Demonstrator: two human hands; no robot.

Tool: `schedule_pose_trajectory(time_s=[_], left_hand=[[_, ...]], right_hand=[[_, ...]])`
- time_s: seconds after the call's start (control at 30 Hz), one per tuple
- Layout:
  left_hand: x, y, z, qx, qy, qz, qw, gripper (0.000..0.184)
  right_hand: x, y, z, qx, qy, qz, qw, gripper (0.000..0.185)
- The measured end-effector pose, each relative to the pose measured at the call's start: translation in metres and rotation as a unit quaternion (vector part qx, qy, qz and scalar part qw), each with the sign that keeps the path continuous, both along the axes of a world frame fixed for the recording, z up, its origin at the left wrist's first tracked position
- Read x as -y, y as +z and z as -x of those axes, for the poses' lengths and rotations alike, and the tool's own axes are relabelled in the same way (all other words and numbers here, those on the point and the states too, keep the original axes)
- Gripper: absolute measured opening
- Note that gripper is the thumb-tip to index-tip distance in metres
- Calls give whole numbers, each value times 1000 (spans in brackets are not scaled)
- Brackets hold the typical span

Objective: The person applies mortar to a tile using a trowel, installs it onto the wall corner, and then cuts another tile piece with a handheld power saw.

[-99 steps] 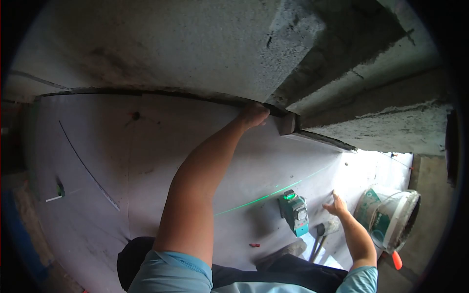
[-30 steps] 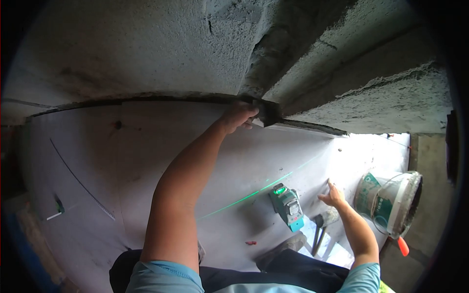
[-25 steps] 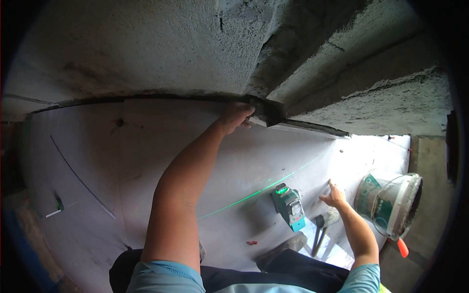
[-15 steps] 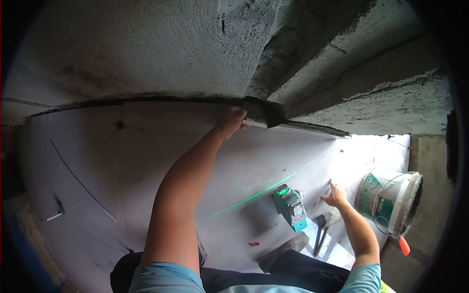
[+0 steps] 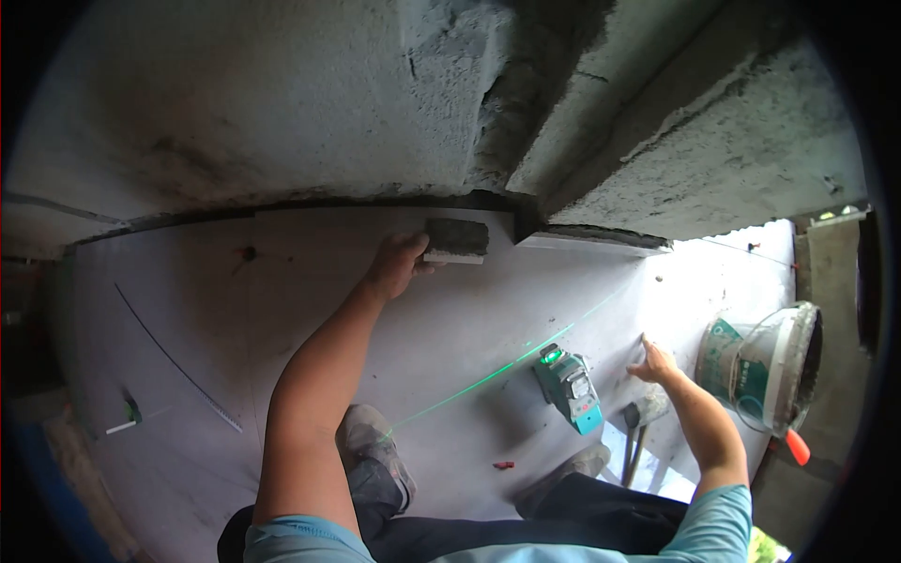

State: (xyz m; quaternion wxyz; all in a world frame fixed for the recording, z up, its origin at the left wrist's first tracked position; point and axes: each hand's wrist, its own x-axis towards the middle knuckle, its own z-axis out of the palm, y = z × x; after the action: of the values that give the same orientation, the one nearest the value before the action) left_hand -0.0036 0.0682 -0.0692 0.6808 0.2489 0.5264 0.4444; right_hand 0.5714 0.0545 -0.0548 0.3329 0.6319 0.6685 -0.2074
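My left hand (image 5: 399,266) grips one end of a small block (image 5: 457,239), dark grey on its face with a white lower edge. The block is held over the pale board surface (image 5: 310,328), apart from a dark notch (image 5: 527,216) at the board's edge by the concrete. My right hand (image 5: 655,362) rests on the pale surface at the right, its fingers apart and holding nothing. Between my hands and lower stands a teal laser level (image 5: 570,389), casting a green line. A mallet-like tool (image 5: 648,408) lies just below my right hand.
A dirty bucket (image 5: 760,366) lies tipped at the right, with a red-orange handle (image 5: 797,448) beside it. Rough concrete (image 5: 676,159) borders the boards. A red clip (image 5: 504,465), my shoe (image 5: 371,436) and a thin strip (image 5: 178,361) are on the boards.
My left hand has moved left and down from the dark notch, bringing the block out into full view. My right hand stays in place on the surface. The view has shifted slightly.
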Motion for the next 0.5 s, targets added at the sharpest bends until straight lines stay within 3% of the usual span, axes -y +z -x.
schedule_pose_trajectory(time_s=[0.13, 0.23, 0.3, 0.4, 0.5], left_hand=[[8, 32, -7, 24, -52, -21, 998, 41], [12, 42, -26, 101, -94, -47, 989, 38], [16, 53, -46, 146, -102, -66, 982, 40], [18, 67, -85, 208, -138, -111, 962, 43], [25, 83, -125, 212, -108, -123, 963, 43]], right_hand=[[-17, 10, 8, -47, -22, 37, 998, 82], [-24, 32, 53, -204, -116, -68, 970, 64], [-30, 62, 95, -384, -132, -55, 912, 50], [-27, 124, 152, -543, -202, 43, 814, 46], [-9, 143, 164, -642, -224, 53, 732, 45]])
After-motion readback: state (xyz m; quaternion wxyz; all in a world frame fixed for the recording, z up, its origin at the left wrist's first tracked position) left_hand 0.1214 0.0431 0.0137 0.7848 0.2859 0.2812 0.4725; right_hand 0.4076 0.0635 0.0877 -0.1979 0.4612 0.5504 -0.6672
